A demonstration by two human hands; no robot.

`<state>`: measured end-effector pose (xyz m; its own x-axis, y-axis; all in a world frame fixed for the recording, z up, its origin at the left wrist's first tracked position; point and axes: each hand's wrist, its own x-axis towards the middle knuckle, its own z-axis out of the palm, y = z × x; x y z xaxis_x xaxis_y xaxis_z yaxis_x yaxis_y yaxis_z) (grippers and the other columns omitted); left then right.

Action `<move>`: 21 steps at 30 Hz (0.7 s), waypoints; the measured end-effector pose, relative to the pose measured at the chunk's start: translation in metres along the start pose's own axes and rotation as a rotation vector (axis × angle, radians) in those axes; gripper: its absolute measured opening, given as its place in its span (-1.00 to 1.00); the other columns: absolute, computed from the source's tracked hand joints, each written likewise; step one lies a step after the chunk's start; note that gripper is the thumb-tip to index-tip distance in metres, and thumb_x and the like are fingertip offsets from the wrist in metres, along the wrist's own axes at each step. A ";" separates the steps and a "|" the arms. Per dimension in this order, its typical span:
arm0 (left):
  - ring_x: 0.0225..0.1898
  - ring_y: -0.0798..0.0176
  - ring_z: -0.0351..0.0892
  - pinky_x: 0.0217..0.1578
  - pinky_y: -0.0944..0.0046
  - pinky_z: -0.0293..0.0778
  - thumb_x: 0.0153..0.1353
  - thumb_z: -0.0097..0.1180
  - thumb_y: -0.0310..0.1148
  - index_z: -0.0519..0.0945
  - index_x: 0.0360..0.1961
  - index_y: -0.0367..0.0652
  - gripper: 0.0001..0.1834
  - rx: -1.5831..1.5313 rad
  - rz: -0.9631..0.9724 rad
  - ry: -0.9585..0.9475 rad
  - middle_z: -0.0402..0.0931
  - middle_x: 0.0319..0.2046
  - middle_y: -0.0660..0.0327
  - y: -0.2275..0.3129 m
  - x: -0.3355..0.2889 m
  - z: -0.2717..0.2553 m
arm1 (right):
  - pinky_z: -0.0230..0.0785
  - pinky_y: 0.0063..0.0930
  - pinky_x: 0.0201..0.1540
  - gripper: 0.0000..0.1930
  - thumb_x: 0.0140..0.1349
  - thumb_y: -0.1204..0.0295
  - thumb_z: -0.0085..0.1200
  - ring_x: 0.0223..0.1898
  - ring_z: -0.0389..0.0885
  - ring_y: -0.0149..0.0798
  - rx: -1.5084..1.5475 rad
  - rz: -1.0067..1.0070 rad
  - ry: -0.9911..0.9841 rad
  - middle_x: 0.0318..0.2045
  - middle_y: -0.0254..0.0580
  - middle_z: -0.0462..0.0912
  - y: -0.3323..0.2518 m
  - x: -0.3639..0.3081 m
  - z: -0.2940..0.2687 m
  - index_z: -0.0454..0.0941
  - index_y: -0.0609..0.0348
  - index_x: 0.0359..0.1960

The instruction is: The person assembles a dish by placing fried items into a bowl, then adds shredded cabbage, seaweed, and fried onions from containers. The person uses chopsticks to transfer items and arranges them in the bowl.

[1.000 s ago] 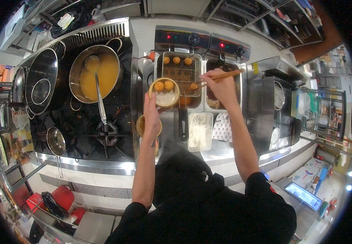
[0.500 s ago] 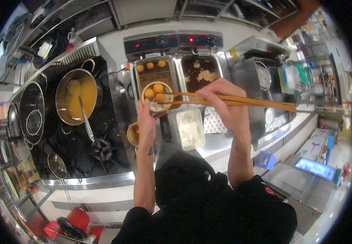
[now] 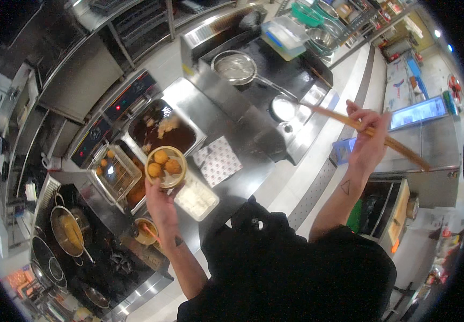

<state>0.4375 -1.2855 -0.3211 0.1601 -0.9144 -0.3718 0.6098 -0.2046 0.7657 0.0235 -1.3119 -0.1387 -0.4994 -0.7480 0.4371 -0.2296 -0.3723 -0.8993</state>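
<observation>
Head view: left grip (image 3: 160, 204) clasps bowl (image 3: 172, 181); right grip (image 3: 368, 138), outstretched rightward, pinches chopsticks (image 3: 340, 117).

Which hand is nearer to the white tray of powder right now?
The left hand: it holds the bowl of brown balls, just left of the tray in this view. The right hand, holding chopsticks, is well off to the tray's upper right.

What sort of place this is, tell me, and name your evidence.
Probably a commercial kitchen: it has a deep fryer with a wire basket, and a black stove holding a large metal pot.
</observation>
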 end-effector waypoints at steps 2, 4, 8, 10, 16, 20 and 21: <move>0.26 -0.02 0.56 0.17 -0.15 0.63 0.45 -0.07 -0.39 0.34 0.42 -0.20 -0.48 0.011 -0.094 -0.017 0.46 0.30 0.03 -0.034 0.011 0.043 | 0.57 -0.29 -0.01 -0.45 0.66 0.09 -0.24 -0.24 0.70 -0.18 -0.180 0.124 -0.080 -0.47 -0.16 0.61 0.051 0.025 -0.058 0.51 0.18 -0.47; 0.24 -0.05 0.58 0.16 -0.16 0.64 0.43 -0.04 -0.37 0.39 0.36 -0.25 -0.50 0.051 -0.169 -0.093 0.47 0.29 -0.01 -0.083 0.028 0.083 | 0.50 -0.35 -0.27 -0.42 0.63 0.06 -0.16 -0.45 0.65 -0.30 -0.460 0.408 -0.157 -0.58 -0.23 0.61 0.096 0.039 -0.087 0.58 0.21 -0.49; 0.20 -0.06 0.60 0.07 -0.20 0.72 0.38 -0.07 -0.46 0.32 0.39 -0.19 -0.46 -0.021 -0.323 -0.205 0.50 0.22 -0.02 -0.153 0.036 0.176 | 0.46 -0.39 -0.25 -0.67 0.48 0.23 0.03 -0.40 0.64 -0.37 -0.489 0.465 -0.557 -0.48 -0.26 0.70 0.183 0.025 -0.092 0.78 0.18 -0.13; 0.20 -0.06 0.61 0.08 -0.16 0.72 0.39 -0.09 -0.45 0.28 0.42 -0.19 -0.44 0.007 -0.367 -0.307 0.50 0.24 -0.02 -0.180 0.034 0.221 | 0.47 -0.36 -0.26 -0.65 0.47 0.15 0.15 -0.38 0.65 -0.39 -0.376 0.516 -0.642 -0.47 -0.24 0.71 0.207 0.012 -0.093 0.75 0.17 -0.01; 0.19 -0.02 0.63 0.06 -0.06 0.74 0.42 -0.16 -0.47 0.24 0.45 -0.20 -0.44 0.030 -0.373 -0.352 0.47 0.28 0.01 -0.255 0.031 0.278 | 0.54 -0.22 -0.23 -0.64 0.33 0.23 0.27 -0.33 0.79 -0.16 -0.434 0.550 -0.704 -0.43 -0.01 0.77 0.228 0.028 -0.105 0.71 0.29 -0.03; 0.20 0.03 0.61 0.05 -0.03 0.72 0.48 -0.09 -0.42 0.15 0.51 -0.13 -0.40 0.051 -0.407 -0.358 0.46 0.28 0.04 -0.281 0.032 0.283 | 0.56 -0.19 -0.24 -0.63 0.23 0.28 0.27 -0.33 0.81 -0.10 -0.642 0.434 -0.723 -0.43 0.05 0.77 0.261 0.031 -0.115 0.71 0.36 -0.06; 0.21 0.04 0.60 0.05 -0.02 0.71 0.50 -0.08 -0.40 0.12 0.52 -0.11 -0.39 0.064 -0.414 -0.338 0.45 0.28 0.04 -0.281 0.032 0.282 | 0.56 -0.21 -0.26 -0.63 0.22 0.30 0.27 -0.36 0.80 -0.12 -0.652 0.420 -0.737 -0.45 0.07 0.76 0.279 0.032 -0.120 0.71 0.37 -0.07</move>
<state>0.0527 -1.3561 -0.4000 -0.3492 -0.8120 -0.4677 0.5184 -0.5832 0.6254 -0.1570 -1.3735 -0.3778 -0.0642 -0.9766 -0.2051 -0.6679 0.1948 -0.7184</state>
